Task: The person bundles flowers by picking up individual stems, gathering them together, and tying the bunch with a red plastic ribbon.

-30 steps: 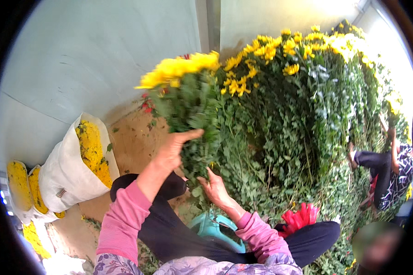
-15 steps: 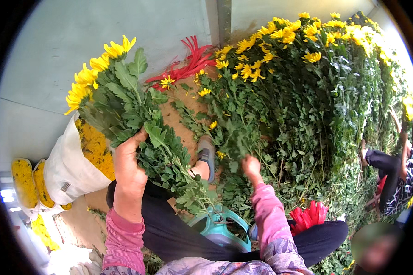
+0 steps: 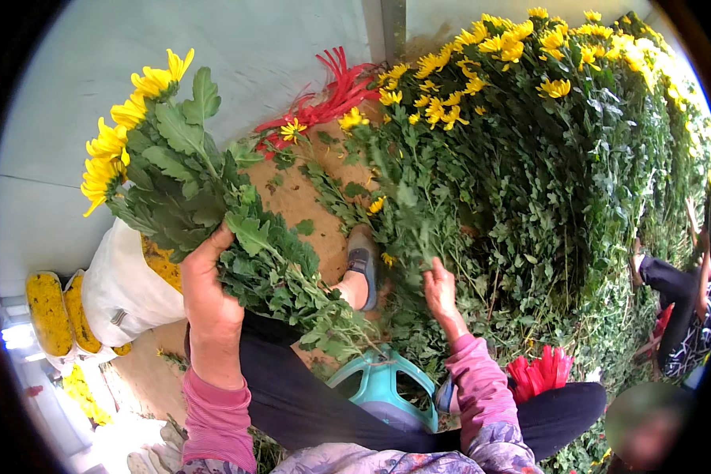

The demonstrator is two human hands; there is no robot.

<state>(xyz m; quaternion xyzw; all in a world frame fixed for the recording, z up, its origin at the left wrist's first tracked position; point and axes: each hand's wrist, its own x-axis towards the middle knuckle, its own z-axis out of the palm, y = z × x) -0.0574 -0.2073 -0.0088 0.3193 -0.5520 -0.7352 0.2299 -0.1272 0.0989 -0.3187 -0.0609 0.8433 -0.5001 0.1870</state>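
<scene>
My left hand (image 3: 212,304) is wrapped round a bunch of yellow chrysanthemums (image 3: 183,174). Its blooms point up and left, and the leafy stems slant down to the right over my leg. At the near end of the big heap, my right hand (image 3: 442,299) is closed on a chrysanthemum stem (image 3: 407,205), leafy and smeared by motion, that leans up and left. Beyond it, the large heap of cut chrysanthemums (image 3: 521,182) has yellow heads along its far edge.
Red strips (image 3: 344,91) lie by the wall; more red strips (image 3: 541,371) rest on my right leg. A teal plastic stool (image 3: 363,379) is between my legs. White sacks (image 3: 126,276) of yellow flowers stand left. Another person (image 3: 671,292) sits at the right.
The bunch in my left hand has shifted left and slightly up. My right hand has come slightly right, with the blurred stem above it. The view has shifted a little.
</scene>
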